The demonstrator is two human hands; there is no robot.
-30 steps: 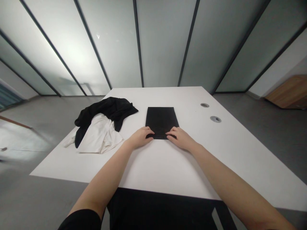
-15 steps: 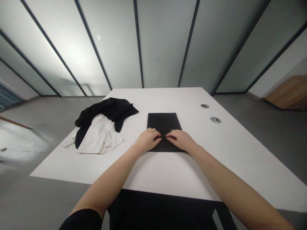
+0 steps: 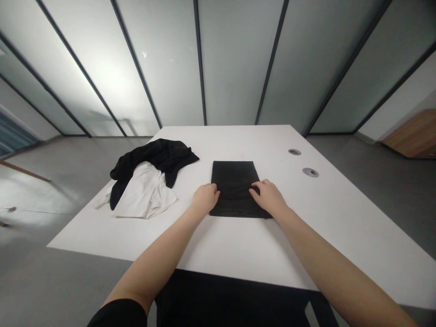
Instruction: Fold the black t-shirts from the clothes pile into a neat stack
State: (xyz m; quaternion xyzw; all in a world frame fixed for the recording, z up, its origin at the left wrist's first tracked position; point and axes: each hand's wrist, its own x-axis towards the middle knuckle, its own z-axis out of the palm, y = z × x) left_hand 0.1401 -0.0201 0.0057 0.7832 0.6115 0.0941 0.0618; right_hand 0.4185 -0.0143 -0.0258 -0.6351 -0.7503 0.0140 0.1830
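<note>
A folded black garment (image 3: 235,175) lies flat in a neat rectangle at the middle of the white table, with light wrinkles across its nearer half. At its left edge is my left hand (image 3: 205,198), fingers curled and closed on the cloth there. My right hand (image 3: 269,196) rests on the right side of the garment, thumb and forefinger apart on its surface. Whatever lies under my right palm is hidden.
On the left of the white table (image 3: 218,247) lie a crumpled black garment (image 3: 158,154) and a white garment (image 3: 139,193) partly over it. Two round grommets (image 3: 310,172) sit at the right. A black chair (image 3: 235,299) stands at the near edge.
My hands have moved apart from the garment's middle, the left to its left edge and the right toward its right side. Wrinkles now show in the cloth between them.
</note>
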